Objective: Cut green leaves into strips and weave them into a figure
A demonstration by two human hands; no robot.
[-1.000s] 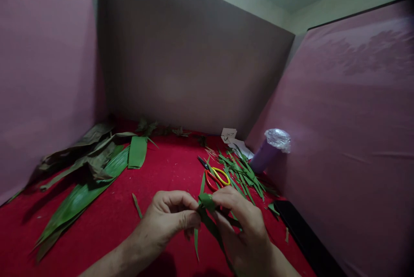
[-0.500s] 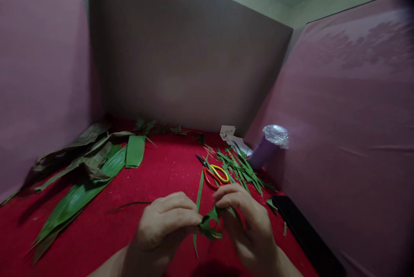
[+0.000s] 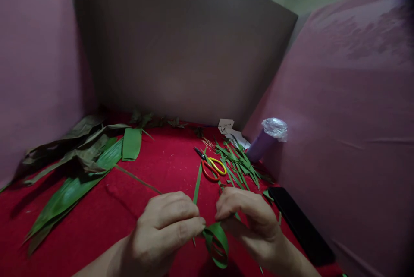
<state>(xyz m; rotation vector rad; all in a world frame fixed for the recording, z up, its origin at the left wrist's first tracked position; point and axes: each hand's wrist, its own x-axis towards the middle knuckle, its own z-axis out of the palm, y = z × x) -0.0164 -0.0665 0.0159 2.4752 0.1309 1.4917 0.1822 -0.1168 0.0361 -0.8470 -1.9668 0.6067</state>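
Observation:
My left hand [image 3: 168,227] is closed in a pinch on a green leaf strip [image 3: 220,237], which curls into a loop below and between my hands. A thin stalk reaches up and left from behind this hand. My right hand [image 3: 250,221] has its fingers bent together on the loop's right side, with bits of green strip showing at the fingertips; part of its grip is hidden. Just beyond the hands lie scissors [image 3: 211,170] with one red and one yellow handle. Near them a long narrow leaf strip [image 3: 198,182] rests on the red cloth [image 3: 168,169].
Cut leaf strips [image 3: 239,162] are heaped at the right, before a purple foil-topped cylinder [image 3: 261,143] and white papers [image 3: 226,125]. A black flat object [image 3: 302,225] lies along the right wall. Broad green leaves [image 3: 74,195] and dried leaves [image 3: 80,149] lie left.
The leaf loop has turned and hangs lower and larger between my hands. The thin stalk by my left hand has swung up. The whole view has tilted slightly.

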